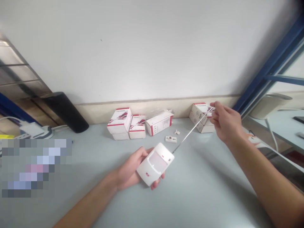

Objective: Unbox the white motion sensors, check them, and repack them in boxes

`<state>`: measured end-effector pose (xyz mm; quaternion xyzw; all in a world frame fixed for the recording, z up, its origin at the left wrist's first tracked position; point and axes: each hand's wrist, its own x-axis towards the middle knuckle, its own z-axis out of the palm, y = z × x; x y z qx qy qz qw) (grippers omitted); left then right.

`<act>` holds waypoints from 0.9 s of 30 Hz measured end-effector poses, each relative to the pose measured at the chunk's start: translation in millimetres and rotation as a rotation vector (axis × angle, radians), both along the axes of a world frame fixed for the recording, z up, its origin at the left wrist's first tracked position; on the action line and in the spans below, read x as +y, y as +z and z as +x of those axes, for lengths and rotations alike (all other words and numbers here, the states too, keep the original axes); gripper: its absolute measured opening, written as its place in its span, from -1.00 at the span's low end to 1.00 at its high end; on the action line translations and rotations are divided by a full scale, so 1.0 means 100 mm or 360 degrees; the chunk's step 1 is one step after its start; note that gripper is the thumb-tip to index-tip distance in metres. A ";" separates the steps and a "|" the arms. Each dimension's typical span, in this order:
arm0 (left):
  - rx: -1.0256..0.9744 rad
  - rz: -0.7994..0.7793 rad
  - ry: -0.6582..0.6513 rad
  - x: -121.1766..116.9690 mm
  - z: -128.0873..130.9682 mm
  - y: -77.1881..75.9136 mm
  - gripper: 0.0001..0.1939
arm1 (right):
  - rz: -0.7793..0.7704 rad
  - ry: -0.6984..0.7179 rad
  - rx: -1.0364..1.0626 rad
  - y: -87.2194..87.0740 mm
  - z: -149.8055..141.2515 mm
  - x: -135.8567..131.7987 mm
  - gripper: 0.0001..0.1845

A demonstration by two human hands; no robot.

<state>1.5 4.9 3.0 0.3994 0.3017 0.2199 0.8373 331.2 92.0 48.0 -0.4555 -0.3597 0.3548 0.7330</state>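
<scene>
A white motion detector (155, 164) with a curved lens window lies tilted in my left hand (133, 167), whose fingers wrap round its underside. My right hand (225, 122) is raised at the right and pinches the upper end of a long screwdriver (192, 129); its handle is hidden by my fingers. The thin metal shaft slants down to the left, and its tip meets the detector's upper right edge. Whether the tip sits in a screw cannot be seen. Just behind the detector, a small white bracket (171, 139) and a smaller white piece (177, 132) lie on the table.
Several white and red boxes (118, 122) stand along the wall, with more boxes (200, 115) behind my right hand. A black cylinder (67, 112) leans at the left near a white power strip (35, 131). A blue frame (266, 66) rises at the right. One patch at left is pixelated.
</scene>
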 end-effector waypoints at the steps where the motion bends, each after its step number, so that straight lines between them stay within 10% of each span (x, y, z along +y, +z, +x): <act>1: -0.0007 -0.0005 -0.0006 0.00 0.00 -0.01 -0.63 | 0.0012 0.0004 -0.0005 -0.01 0.01 0.01 -0.73; 12: -0.0099 -0.0006 0.0111 0.00 0.03 0.02 -0.57 | 0.0061 -0.0046 -0.0071 -0.10 0.21 0.10 -0.51; 27: -0.0260 -0.0127 0.0230 0.02 0.02 -0.05 -0.58 | -0.0135 -0.0072 -0.0703 -0.13 0.11 0.00 -0.75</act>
